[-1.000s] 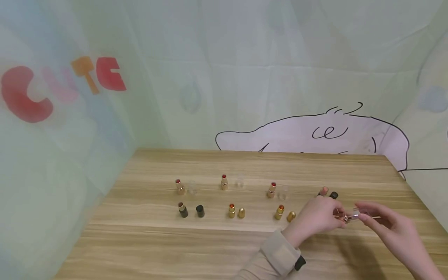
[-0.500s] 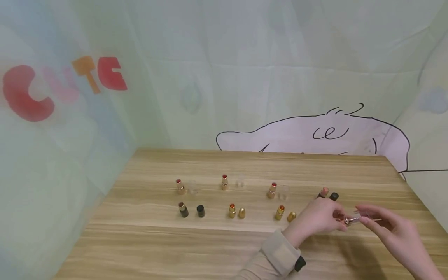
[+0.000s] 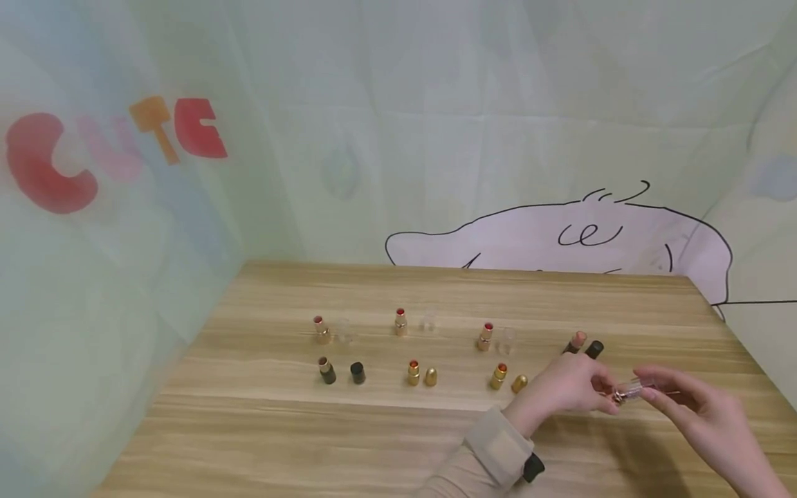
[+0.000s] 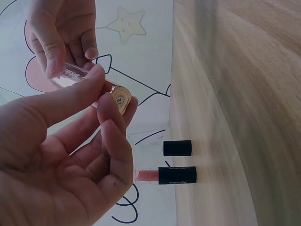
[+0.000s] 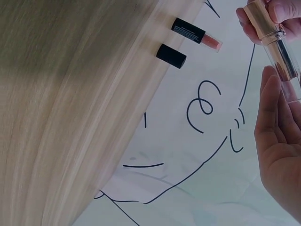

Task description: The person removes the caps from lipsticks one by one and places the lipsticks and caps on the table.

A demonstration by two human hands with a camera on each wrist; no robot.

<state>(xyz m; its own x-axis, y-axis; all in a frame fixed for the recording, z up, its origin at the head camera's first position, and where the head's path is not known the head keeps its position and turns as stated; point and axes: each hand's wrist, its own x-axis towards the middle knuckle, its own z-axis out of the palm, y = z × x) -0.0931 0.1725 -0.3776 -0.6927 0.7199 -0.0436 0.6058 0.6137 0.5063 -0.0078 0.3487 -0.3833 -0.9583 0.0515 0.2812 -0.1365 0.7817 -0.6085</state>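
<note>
Above the table's right side, my left hand (image 3: 569,387) pinches the rose-gold base (image 5: 261,20) of a lipstick (image 4: 112,92) between thumb and fingers. The round label on its bottom faces the left wrist camera. My right hand (image 3: 700,408) pinches the other end, at the clear cap (image 5: 292,89). Through that cap the shiny gold inner tube (image 5: 282,61) shows, reaching from the base. Behind the hands stand a black lipstick (image 4: 177,175) with a pink tip and its black cap (image 4: 177,148), side by side; in the head view my left hand partly covers that lipstick.
Uncapped lipsticks stand in two rows, each beside its cap. Rose-gold ones (image 3: 400,323) with clear caps (image 3: 429,320) form the back row. In front are a black one (image 3: 326,371), its cap (image 3: 358,373), and gold ones (image 3: 414,373) with bullet-shaped caps (image 3: 431,377).
Both hands keep nearly the same place and hold on the lipstick. Its clear end has turned slightly and shows a little more between the fingers. The standing lipsticks are unmoved.
</note>
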